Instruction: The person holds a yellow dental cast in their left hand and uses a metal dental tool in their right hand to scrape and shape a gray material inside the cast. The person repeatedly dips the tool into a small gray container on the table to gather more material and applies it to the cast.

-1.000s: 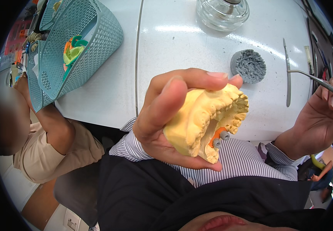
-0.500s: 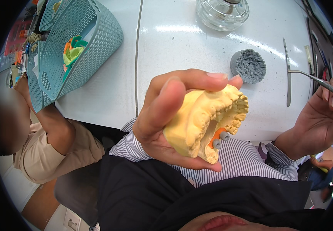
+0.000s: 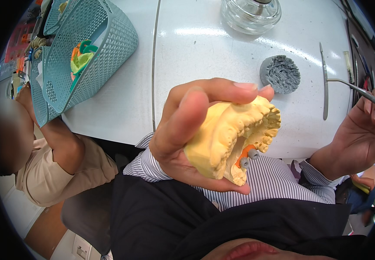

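Observation:
In the middle, my left hand (image 3: 176, 134) grips a yellow plaster dental model (image 3: 209, 143), fingers over the top and one finger beneath it. The row of teeth faces right. On the model's lower side are an orange patch (image 3: 245, 155) and two small grey tooth-like stubs (image 3: 253, 154). At the far right my right hand (image 3: 354, 134) is closed around a thin metal dental instrument (image 3: 354, 88). Its bent tip points left, away from the model, and appears above a slim metal knife (image 3: 325, 95) lying on the table. The instrument's rear end goes out of view.
A round, rough-topped grey block (image 3: 280, 74) sits on the white table (image 3: 196, 56) behind the model. Farther back stands a glass burner (image 3: 250, 19). Teal baskets (image 3: 113, 56) at left hold green and orange pieces (image 3: 82, 56). A co-worker's arm (image 3: 64, 143) is beside them.
The dental model has shifted very slightly within view, still in my left hand. My right hand and its instrument have stayed in place.

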A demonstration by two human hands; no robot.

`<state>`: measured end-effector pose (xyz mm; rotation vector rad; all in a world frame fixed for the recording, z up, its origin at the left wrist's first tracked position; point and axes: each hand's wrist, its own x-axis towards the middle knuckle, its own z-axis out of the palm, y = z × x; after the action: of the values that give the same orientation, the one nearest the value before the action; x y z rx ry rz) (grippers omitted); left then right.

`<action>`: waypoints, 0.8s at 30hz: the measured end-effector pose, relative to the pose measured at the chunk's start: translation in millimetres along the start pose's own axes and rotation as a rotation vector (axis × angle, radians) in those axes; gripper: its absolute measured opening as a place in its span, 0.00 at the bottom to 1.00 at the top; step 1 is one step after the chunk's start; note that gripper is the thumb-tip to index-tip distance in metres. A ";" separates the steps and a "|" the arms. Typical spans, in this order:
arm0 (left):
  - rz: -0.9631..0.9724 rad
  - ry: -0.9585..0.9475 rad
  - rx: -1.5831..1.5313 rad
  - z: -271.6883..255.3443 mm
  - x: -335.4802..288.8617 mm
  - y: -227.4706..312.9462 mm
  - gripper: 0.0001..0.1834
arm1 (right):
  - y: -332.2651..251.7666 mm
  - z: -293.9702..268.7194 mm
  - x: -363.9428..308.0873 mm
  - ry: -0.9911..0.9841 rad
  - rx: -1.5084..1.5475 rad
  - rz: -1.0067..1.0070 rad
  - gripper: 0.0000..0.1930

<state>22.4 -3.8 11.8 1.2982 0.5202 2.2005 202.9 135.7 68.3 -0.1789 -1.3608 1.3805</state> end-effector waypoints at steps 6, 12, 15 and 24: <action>-0.029 -0.027 -0.005 -0.1 1.0 3.1 0.51 | -2.0 1.9 -0.5 0.005 -0.023 0.014 0.06; -0.088 -0.151 -0.008 -6.3 3.5 5.0 0.51 | -3.5 5.1 -2.2 0.007 -0.040 0.031 0.06; -0.079 -0.135 -0.003 -6.0 2.5 4.9 0.51 | -4.6 6.3 -3.0 0.008 -0.051 0.035 0.07; -0.076 -0.118 -0.004 -7.2 1.6 3.4 0.52 | -11.5 17.5 -7.6 0.015 -0.087 0.081 0.07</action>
<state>14.6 -5.9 11.5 1.3740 0.5105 2.0483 199.3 116.2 78.5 -0.3053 -1.4152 1.3852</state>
